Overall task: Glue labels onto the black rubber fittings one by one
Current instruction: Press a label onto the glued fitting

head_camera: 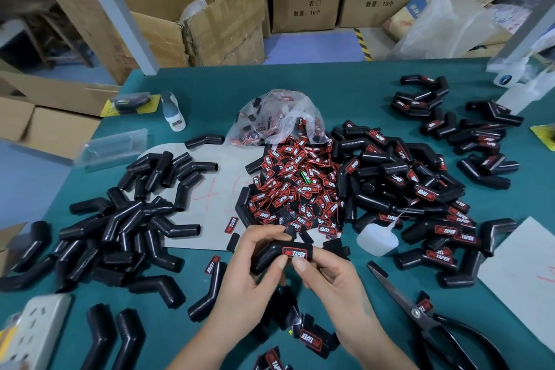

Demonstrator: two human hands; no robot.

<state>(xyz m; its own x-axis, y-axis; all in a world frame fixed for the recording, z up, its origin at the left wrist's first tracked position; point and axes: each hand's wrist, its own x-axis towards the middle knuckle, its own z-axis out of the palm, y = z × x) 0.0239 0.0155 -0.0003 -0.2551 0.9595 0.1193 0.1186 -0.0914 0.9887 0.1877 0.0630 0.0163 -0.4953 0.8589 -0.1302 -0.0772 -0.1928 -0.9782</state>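
Observation:
Both my hands hold one bent black rubber fitting [270, 254] above the near table edge. A red-and-black PRO TAPER label [295, 253] sits on its upper face. My left hand [255, 267] grips the fitting's left part, thumb on its front. My right hand [327, 276] pinches the right end, thumb pressing just under the label. A heap of loose labels [294, 189] lies behind. Plain fittings [135, 228] are piled at left, labelled fittings [420, 189] at right. A small white glue bottle [377, 239] lies right of my hands.
Black scissors [426, 318] lie at the near right. A clear bag of labels [279, 120] sits behind the heap. A white power strip [33, 330] is at the near left, white card [525, 273] at the right edge. Cardboard boxes [210, 15] stand beyond the table.

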